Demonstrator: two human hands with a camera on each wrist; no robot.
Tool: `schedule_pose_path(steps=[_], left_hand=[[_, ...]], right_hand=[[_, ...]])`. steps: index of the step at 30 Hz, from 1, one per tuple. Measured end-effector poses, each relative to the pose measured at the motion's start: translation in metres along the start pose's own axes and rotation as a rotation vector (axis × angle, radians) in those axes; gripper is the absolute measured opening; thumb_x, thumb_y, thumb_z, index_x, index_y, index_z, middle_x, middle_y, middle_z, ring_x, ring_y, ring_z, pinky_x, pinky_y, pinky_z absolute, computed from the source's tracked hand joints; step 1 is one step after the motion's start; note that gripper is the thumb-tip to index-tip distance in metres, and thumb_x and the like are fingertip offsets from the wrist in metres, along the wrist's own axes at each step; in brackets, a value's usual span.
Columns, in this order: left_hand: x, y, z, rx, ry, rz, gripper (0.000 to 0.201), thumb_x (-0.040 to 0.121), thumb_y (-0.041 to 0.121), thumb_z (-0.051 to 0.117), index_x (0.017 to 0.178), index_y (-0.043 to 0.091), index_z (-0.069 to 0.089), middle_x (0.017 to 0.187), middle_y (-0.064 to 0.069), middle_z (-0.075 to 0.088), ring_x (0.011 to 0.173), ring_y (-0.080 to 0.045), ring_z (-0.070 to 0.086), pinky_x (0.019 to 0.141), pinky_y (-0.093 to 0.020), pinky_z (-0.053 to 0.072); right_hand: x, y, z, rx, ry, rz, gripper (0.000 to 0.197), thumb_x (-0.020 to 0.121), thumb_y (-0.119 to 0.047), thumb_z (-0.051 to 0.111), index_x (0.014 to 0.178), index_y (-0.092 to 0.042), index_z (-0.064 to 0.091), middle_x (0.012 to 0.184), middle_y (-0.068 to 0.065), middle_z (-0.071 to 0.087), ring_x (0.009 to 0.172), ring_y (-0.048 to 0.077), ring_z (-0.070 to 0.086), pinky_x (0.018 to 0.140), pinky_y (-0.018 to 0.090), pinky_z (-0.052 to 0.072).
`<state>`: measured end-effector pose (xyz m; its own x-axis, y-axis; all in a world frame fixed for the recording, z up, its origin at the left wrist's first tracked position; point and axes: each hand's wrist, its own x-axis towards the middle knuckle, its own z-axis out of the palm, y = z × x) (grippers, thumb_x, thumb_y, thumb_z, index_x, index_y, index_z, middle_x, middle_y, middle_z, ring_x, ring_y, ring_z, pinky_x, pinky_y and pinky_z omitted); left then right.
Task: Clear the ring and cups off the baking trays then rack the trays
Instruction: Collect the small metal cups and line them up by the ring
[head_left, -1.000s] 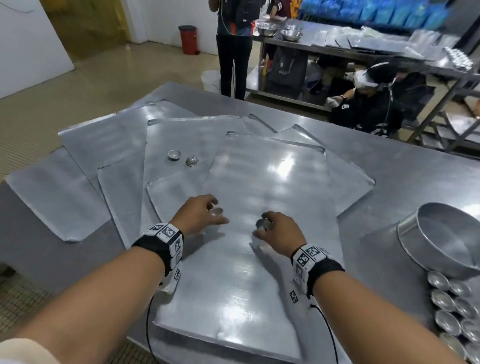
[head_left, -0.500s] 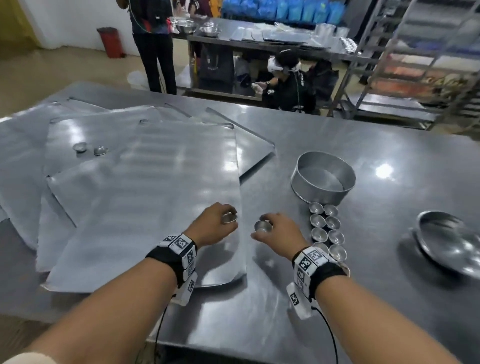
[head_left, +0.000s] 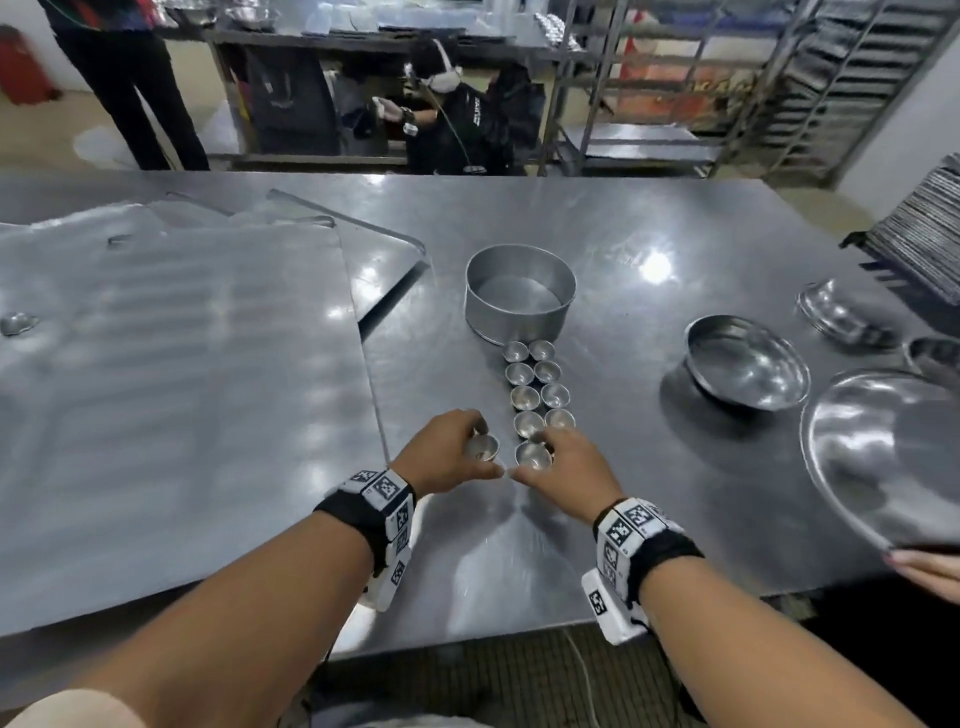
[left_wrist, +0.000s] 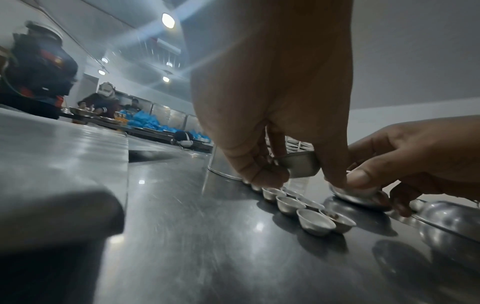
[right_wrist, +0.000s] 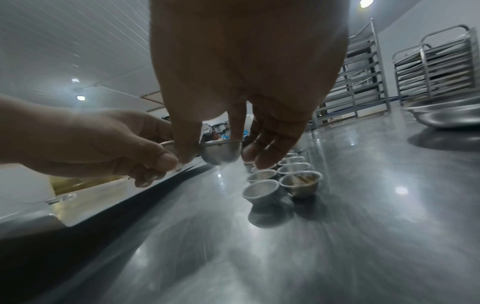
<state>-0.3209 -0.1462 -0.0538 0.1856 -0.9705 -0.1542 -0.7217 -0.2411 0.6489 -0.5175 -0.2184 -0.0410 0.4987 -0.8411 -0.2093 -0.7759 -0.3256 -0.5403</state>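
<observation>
Shiny metal table (head_left: 649, 270): baking trays (head_left: 171, 395) piled on left, bowls (head_left: 748, 364) far right, bare top near edge. Left hand (head_left: 441, 452) & right hand (head_left: 569, 462) each pinch a small cup, L cup (head_left: 482, 448), R cup (head_left: 531, 454), at near end of the cup rows (head_left: 537, 384) below the ring (head_left: 519, 291).

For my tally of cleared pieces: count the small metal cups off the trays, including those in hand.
10. Eight cups stand in two columns of four before the ring; the left hand holds one, the right hand another. The right hand may hide more.
</observation>
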Motion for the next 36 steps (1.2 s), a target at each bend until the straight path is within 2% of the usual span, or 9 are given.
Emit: schedule_pose_path(steps=[3,7,11,17,24,27,30,33,36], left_hand=[[-0.002,0.003,0.016,0.018,-0.041,0.004,0.055,0.068,0.047,0.087,0.107,0.019,0.06,0.102,0.0,0.064,0.088,-0.016,0.057,0.066,-0.027,0.039],[-0.006,0.002,0.035,0.065,-0.082,-0.009,0.055,0.067,0.04,0.087,0.11,0.018,0.06,0.107,-0.004,0.063,0.097,-0.022,0.058,0.072,-0.029,0.04],[-0.011,0.0,0.051,0.081,-0.115,-0.031,0.053,0.068,0.039,0.085,0.111,0.021,0.06,0.11,-0.005,0.06,0.101,-0.024,0.059,0.079,-0.03,0.045],[-0.018,-0.002,0.062,0.032,-0.116,-0.007,0.075,0.067,0.043,0.089,0.129,0.02,0.055,0.12,-0.001,0.054,0.107,-0.019,0.055,0.091,-0.031,0.045],[-0.022,-0.002,0.066,0.05,-0.036,-0.002,0.054,0.074,0.045,0.083,0.114,0.015,0.065,0.107,-0.003,0.061,0.095,-0.021,0.061,0.077,-0.026,0.041],[-0.023,0.001,0.068,0.035,-0.022,0.01,0.048,0.076,0.044,0.081,0.112,0.017,0.067,0.102,-0.002,0.06,0.091,-0.019,0.061,0.075,-0.026,0.041],[-0.023,0.006,0.071,0.015,-0.024,0.02,0.043,0.078,0.042,0.079,0.112,0.018,0.067,0.1,-0.001,0.061,0.089,-0.018,0.06,0.078,-0.029,0.046],[-0.02,0.014,0.074,0.004,-0.024,0.035,0.035,0.079,0.04,0.077,0.103,0.016,0.068,0.093,-0.002,0.063,0.085,-0.019,0.059,0.077,-0.033,0.048],[-0.019,0.021,0.076,-0.027,-0.019,0.049,0.031,0.079,0.035,0.076,0.095,0.011,0.065,0.089,-0.003,0.067,0.082,-0.02,0.06,0.076,-0.038,0.049]], right_hand=[[-0.01,0.016,0.006,0.009,0.008,0.02,0.057,0.071,-0.054,0.078,0.117,-0.025,0.063,0.125,-0.004,0.057,0.111,0.02,0.059,0.093,0.034,0.047],[-0.022,0.034,0.015,-0.001,-0.006,0.072,0.058,0.07,-0.056,0.078,0.118,-0.027,0.063,0.124,-0.004,0.059,0.11,0.019,0.059,0.093,0.032,0.047],[-0.033,0.048,0.023,0.019,-0.03,0.104,0.059,0.072,-0.051,0.08,0.123,-0.029,0.061,0.128,-0.003,0.058,0.112,0.019,0.059,0.096,0.032,0.047],[-0.04,0.06,0.032,0.069,-0.036,0.129,0.072,0.073,-0.04,0.08,0.139,-0.031,0.051,0.133,0.0,0.054,0.119,0.022,0.056,0.102,0.032,0.044],[-0.039,0.067,0.036,0.049,-0.009,0.132,0.061,0.075,-0.038,0.079,0.131,-0.026,0.056,0.125,0.0,0.059,0.112,0.022,0.059,0.097,0.032,0.046],[-0.036,0.067,0.038,0.047,0.007,0.129,0.057,0.079,-0.037,0.076,0.131,-0.025,0.058,0.124,0.003,0.06,0.112,0.024,0.06,0.096,0.033,0.046],[-0.033,0.069,0.038,0.039,0.021,0.121,0.054,0.082,-0.039,0.072,0.132,-0.023,0.058,0.125,0.004,0.059,0.113,0.027,0.059,0.097,0.034,0.047],[-0.031,0.072,0.035,0.041,0.038,0.128,0.049,0.086,-0.037,0.07,0.131,-0.021,0.058,0.125,0.006,0.057,0.113,0.028,0.059,0.095,0.034,0.046],[-0.031,0.077,0.031,0.066,0.054,0.133,0.056,0.088,-0.035,0.069,0.139,-0.023,0.052,0.132,0.005,0.056,0.118,0.027,0.057,0.099,0.034,0.044]])
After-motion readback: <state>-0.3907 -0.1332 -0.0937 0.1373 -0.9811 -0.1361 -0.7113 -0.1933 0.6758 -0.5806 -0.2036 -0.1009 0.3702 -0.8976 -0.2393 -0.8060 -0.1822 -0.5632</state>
